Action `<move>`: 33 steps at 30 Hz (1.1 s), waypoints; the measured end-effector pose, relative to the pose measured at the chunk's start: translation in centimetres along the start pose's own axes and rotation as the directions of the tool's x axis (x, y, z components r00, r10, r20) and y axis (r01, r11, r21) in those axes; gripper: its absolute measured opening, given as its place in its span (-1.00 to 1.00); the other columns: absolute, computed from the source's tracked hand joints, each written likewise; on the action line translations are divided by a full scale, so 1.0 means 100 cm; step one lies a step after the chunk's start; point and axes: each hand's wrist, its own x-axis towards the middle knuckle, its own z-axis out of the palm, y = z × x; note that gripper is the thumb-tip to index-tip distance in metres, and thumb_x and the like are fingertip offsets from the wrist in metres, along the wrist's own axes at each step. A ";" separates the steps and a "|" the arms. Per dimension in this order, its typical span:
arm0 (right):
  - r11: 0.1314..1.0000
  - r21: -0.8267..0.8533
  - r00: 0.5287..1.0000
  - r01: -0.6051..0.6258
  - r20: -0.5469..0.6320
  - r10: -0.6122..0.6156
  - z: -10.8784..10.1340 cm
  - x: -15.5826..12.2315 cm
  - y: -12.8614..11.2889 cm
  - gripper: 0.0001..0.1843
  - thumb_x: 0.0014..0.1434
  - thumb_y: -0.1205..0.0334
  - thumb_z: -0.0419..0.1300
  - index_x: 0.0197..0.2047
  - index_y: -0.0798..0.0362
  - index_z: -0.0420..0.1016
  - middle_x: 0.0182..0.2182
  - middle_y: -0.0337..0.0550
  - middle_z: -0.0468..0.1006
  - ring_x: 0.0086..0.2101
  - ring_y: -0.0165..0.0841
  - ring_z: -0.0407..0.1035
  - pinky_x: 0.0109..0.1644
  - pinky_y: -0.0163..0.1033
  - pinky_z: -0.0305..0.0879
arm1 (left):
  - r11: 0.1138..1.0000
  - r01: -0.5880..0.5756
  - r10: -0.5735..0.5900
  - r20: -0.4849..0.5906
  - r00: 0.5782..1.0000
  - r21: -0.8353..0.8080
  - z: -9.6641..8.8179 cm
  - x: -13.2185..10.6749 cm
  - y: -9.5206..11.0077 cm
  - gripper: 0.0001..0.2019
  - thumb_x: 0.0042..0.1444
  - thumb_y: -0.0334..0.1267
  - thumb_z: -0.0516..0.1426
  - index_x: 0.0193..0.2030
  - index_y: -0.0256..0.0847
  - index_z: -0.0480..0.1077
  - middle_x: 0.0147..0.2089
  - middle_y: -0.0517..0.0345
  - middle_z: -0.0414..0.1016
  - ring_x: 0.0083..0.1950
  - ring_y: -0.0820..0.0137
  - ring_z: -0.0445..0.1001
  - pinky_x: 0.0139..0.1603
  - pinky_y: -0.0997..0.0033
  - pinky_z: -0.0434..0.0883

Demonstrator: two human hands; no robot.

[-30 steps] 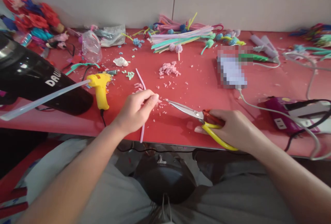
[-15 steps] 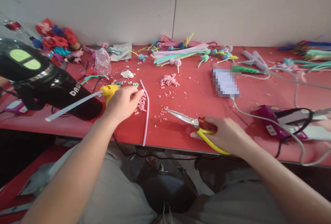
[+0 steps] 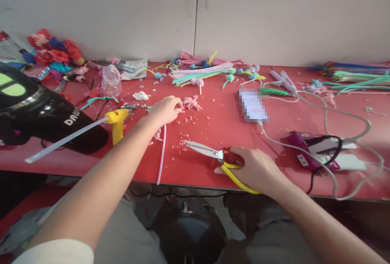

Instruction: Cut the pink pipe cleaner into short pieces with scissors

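Observation:
My right hand (image 3: 254, 166) grips a pair of scissors (image 3: 219, 156) with one red and one yellow handle; the blades point left and look closed. My left hand (image 3: 166, 111) reaches to the left edge of a small heap of pink cut bits (image 3: 191, 102). Its fingers are pinched together, and what is between them, if anything, is hidden. Below that hand a pale pink pipe cleaner (image 3: 162, 156) lies towards the table's front edge, its upper end covered by the hand. More pink pieces (image 3: 157, 134) lie beside it, partly behind my left wrist.
Left of my forearm stand a yellow glue gun (image 3: 117, 122) with a long glue stick and a black DAW-marked appliance (image 3: 82, 130). Pipe cleaner bundles (image 3: 204, 73) lie at the back. Rightwards are a blurred phone (image 3: 252, 105), cables and a purple power strip (image 3: 300, 150).
My left hand has moved right and away from me, from beside the pipe cleaner to the pink heap. The right hand still holds the scissors. The view has shifted slightly.

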 end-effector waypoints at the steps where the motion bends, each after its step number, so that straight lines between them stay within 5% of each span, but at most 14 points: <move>1: 1.000 0.009 1.000 0.006 0.006 -0.006 0.000 0.000 0.000 -0.51 0.00 -0.31 0.22 -0.46 -0.06 0.25 -0.52 -0.20 0.50 -0.46 -0.24 0.41 -0.47 -0.27 -0.03 | 1.000 0.000 0.000 0.003 1.000 0.004 0.002 0.001 0.000 -0.85 0.22 -0.22 0.13 -0.15 -0.16 0.49 -0.05 0.01 0.50 -0.08 0.25 0.46 -0.08 0.28 0.32; 10: 0.999 0.054 1.000 -0.003 -0.002 0.003 -0.001 0.002 0.002 -0.45 -0.02 -0.34 0.22 -0.51 -0.05 0.14 -0.62 -0.27 0.34 -0.57 -0.36 0.17 -0.50 -0.28 -0.06 | 0.997 0.060 -0.059 -0.009 0.998 0.041 0.014 0.003 -0.003 -0.83 0.27 -0.24 0.07 -0.13 -0.22 0.46 0.00 -0.10 0.51 -0.03 0.18 0.47 -0.06 0.23 0.32; 16: 0.950 0.309 0.993 -0.052 -0.089 0.083 -0.003 0.007 0.007 -0.42 -0.02 -0.32 0.26 -0.52 -0.02 0.14 -0.64 -0.36 0.20 -0.59 -0.46 0.05 -0.53 -0.31 -0.07 | 0.997 0.027 -0.032 -0.069 0.997 -0.068 0.001 -0.015 0.008 -0.86 0.27 -0.25 0.07 -0.21 -0.23 0.43 -0.09 -0.04 0.52 -0.09 0.24 0.46 -0.11 0.27 0.31; 19: 0.822 0.567 0.994 -0.042 -0.057 0.090 -0.005 0.010 0.002 -0.45 0.02 -0.31 0.27 -0.46 -0.01 0.20 -0.60 -0.34 0.30 -0.56 -0.42 0.23 -0.51 -0.31 0.07 | 0.974 -0.051 0.033 -0.086 0.996 -0.220 -0.010 -0.049 0.028 -0.88 0.26 -0.28 0.09 -0.28 -0.22 0.40 -0.21 0.08 0.52 -0.20 0.34 0.45 -0.18 0.34 0.31; 23: 0.459 0.888 0.999 0.039 -0.039 -0.011 -0.008 0.011 -0.018 -0.48 -0.03 -0.21 0.36 -0.42 -0.01 0.22 -0.45 -0.21 0.51 -0.32 -0.28 0.49 -0.26 -0.25 0.35 | 0.915 -0.186 0.165 -0.089 0.982 -0.358 -0.020 -0.105 0.058 -0.91 0.28 -0.28 0.10 -0.25 -0.21 0.37 -0.23 0.14 0.50 -0.21 0.40 0.45 -0.17 0.37 0.35; 27: 0.412 0.911 0.998 0.037 -0.014 -0.058 -0.008 0.011 -0.046 -0.47 -0.06 -0.18 0.40 -0.47 0.00 0.20 -0.51 -0.25 0.47 -0.39 -0.34 0.45 -0.32 -0.26 0.33 | 0.901 -0.248 0.231 -0.090 0.969 -0.356 -0.020 -0.134 0.073 -0.91 0.31 -0.31 0.08 -0.24 -0.19 0.36 -0.22 0.15 0.49 -0.22 0.40 0.46 -0.20 0.37 0.35; 33: 0.349 0.937 0.998 0.004 0.016 -0.054 -0.001 0.015 -0.063 -0.48 -0.06 -0.04 0.43 -0.49 -0.01 0.13 -0.53 -0.27 0.50 -0.44 -0.39 0.44 -0.43 -0.31 0.25 | 0.920 -0.282 0.265 -0.100 0.959 -0.272 -0.011 -0.131 0.072 -0.90 0.29 -0.41 0.06 -0.26 -0.22 0.35 -0.22 0.13 0.48 -0.23 0.37 0.44 -0.24 0.35 0.34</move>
